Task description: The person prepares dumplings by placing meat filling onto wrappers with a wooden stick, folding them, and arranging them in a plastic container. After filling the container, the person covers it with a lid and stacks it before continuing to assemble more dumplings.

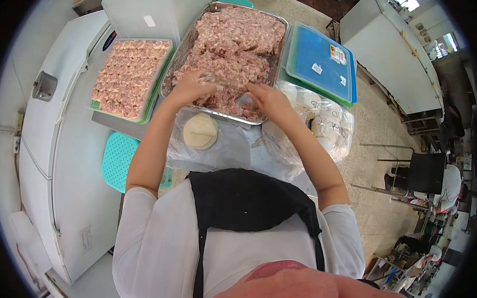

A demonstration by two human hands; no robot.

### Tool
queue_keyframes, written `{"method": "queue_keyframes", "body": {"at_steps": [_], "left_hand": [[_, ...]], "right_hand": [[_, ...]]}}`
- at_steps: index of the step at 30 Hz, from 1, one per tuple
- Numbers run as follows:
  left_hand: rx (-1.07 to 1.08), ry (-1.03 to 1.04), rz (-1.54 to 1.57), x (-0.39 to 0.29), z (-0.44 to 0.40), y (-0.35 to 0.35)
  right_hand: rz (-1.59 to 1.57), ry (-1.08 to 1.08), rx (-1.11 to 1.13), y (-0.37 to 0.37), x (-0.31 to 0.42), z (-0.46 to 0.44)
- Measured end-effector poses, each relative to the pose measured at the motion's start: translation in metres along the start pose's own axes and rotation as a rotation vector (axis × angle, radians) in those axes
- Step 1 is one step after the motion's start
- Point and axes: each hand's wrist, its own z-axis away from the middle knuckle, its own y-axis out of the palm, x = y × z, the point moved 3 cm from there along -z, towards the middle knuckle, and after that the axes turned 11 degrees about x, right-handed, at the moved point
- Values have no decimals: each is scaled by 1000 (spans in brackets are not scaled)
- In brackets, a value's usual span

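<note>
A large metal tray (pixel 166 83) holds a heap of ground meat (pixel 234 36). Over its near part, my left hand (pixel 193 88) is closed, its fingers pointing right at something small and pale that I cannot make out. Facing it, my right hand (pixel 271 101) has thumb and fingers pinched together above the meat's near right corner; what they hold is too blurred to name. Just below the tray, a stack of round dough wrappers (pixel 200 131) lies on a clear plastic sheet (pixel 225 149). Beside my right forearm is a plastic bag (pixel 335 125) of white rounds with marker writing.
On the left stands a tray of filled dumplings in rows (pixel 131 76). A blue-lidded container (pixel 314 52) lies at the right of the meat tray. A turquoise stool (pixel 119 159) is at the lower left, by a white freezer (pixel 83 149). A black chair (pixel 428 172) stands farther right.
</note>
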Motion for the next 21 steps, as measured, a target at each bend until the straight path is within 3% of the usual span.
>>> {"method": "queue_keyframes", "body": {"at_steps": [1, 2, 3, 5, 7, 8, 10, 11, 12, 13, 15, 17, 18, 19, 21], "left_hand": [[9, -20, -140, -1, 0, -1], [-5, -17, -141, -1, 5, -3], [-92, -7, -135, -2, 18, -3], [-167, 10, -133, -18, 34, -6], [-69, 276, -5, -55, 44, -7], [-70, 278, -2, -54, 43, -6], [-170, 462, -297, -58, 42, -8], [-163, 468, -296, -59, 40, -9], [-17, 407, -150, -59, 35, -6], [129, 344, -5, -59, 33, -2], [117, 382, -135, -67, 34, -6], [96, 417, -266, -69, 37, -7], [17, 368, -263, -64, 42, -7], [-64, 319, -260, -58, 44, -9], [11, 338, -173, -46, 40, -20]], "right_hand": [[53, 36, 16, 8, -15, -4], [257, 152, 250, -2, -20, -1], [250, 153, 246, -10, -21, 5], [113, 196, 275, -22, -23, 17], [-48, 189, 222, -44, -12, 27], [-208, 173, 167, -55, -6, 30], [-353, 108, 156, -68, 16, 33], [-501, 44, 142, -68, 26, 34], [-498, 53, 136, -58, 31, 32], [-483, -25, 116, -43, 36, 30], [-460, -97, 91, -45, 42, 29], [-134, 25, 156, -67, 44, 27], [-131, 29, 152, -74, 58, 28], [10, 86, 67, -82, 75, 32], [151, 148, -21, -80, 91, 31]]}}
